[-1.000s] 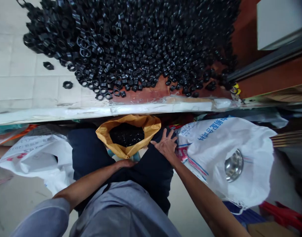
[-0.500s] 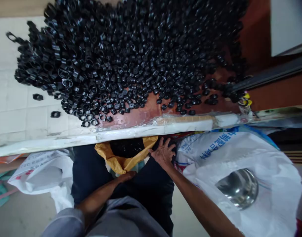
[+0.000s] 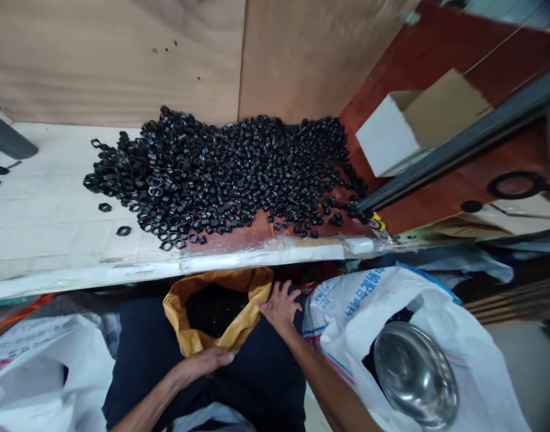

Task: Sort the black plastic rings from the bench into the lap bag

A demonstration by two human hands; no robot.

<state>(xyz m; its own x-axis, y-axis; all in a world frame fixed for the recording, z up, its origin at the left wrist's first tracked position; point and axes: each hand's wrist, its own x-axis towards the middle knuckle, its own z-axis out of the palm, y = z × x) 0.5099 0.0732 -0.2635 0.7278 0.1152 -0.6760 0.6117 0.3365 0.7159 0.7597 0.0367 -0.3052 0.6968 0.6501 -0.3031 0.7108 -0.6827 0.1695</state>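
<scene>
Resting at yellow sack (image 3: pixel 239 329) — left hand (image 3: pixel 206 362), right hand (image 3: pixel 281 307) outspread

A small workshop, judging by its bulk goods: little black plastic rings (image 3: pixel 230 174) heaped on a worktop (image 3: pixel 54 228) at twelve o'clock from the person's lap, bare plywood panels (image 3: pixel 122 66) behind, an open yellow sack (image 3: pixel 178 318) at the lap, printed white sacks (image 3: pixel 486 378) at nine and three, and stacked cardboard sheets (image 3: pixel 513 303) between two and three.

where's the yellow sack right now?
Head view, lower middle: the yellow sack sits between the thighs, by the table edge, left hand at its near rim, right hand beside it.
</scene>
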